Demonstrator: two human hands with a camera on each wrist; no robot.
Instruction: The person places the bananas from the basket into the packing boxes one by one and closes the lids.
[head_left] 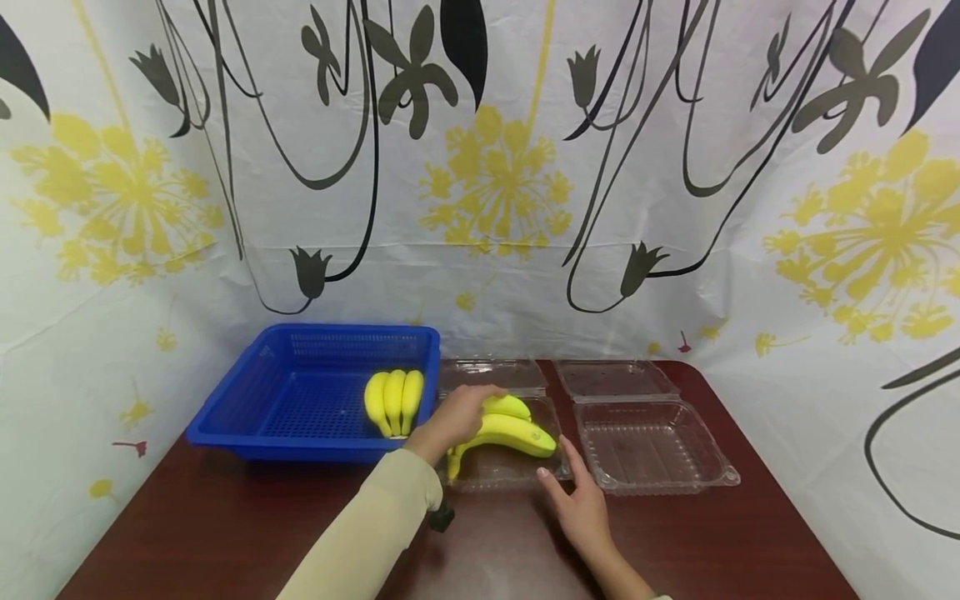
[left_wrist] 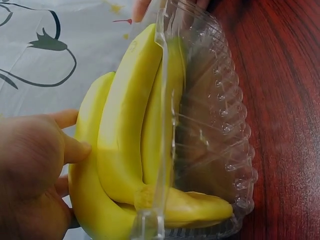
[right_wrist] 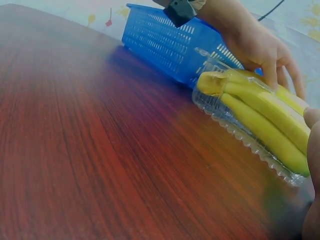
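head only, bananas point(head_left: 393, 403) in blue basket point(head_left: 288, 448)

bananas point(head_left: 517, 433) are yellow, basket point(head_left: 307, 448) blue, table point(head_left: 712, 533) grained red-brown.

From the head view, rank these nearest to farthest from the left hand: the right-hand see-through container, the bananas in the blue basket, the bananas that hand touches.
1. Touched bananas: right against the left hand.
2. Basket bananas: left of that hand, in the blue basket.
3. Right-hand container: farthest, off to the right.

Flower-printed white cloth point(head_left: 495, 287) backs a reddish-brown table point(head_left: 255, 512).
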